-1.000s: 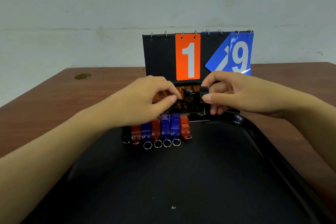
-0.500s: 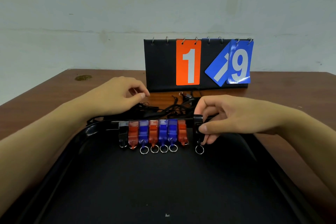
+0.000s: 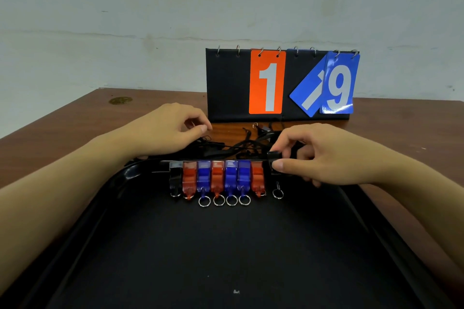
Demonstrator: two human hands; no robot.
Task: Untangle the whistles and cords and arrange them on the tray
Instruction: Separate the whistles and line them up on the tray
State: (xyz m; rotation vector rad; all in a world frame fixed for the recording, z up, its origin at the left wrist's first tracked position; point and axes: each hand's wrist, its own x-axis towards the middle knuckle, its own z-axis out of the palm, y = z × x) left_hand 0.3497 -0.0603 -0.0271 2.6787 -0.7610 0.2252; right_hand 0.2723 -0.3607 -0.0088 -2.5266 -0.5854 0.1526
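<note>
The black whistle is in my right hand, pinched between thumb and fingers at the far rim of the tray, its key ring hanging onto the tray floor. A second ago I had this whistle up in the knot, both hands working at it in front of the scoreboard; now it is free and has come down to the right end of the row, just beside the last red whistle. The row of whistles lies against the far rim: black, red, blue, red, blue, blue, red, rings toward me. So this one makes the eighth, and I judge it is about to be set down, not yet released.

My left hand has moved off to the left and hovers over the tangle of cords on the table behind the tray. Its grip is loosely curled, thumb and forefinger close together; whether a strand is pinched between them I cannot tell.

The cords are dark and thin, heaped between tray and scoreboard, and one more whistle with a ring seems to sit at the back of the heap. By my reckoning the whistles are mostly sorted, but the cords are still bunched and off the tray, so that part of the job remains.
</note>
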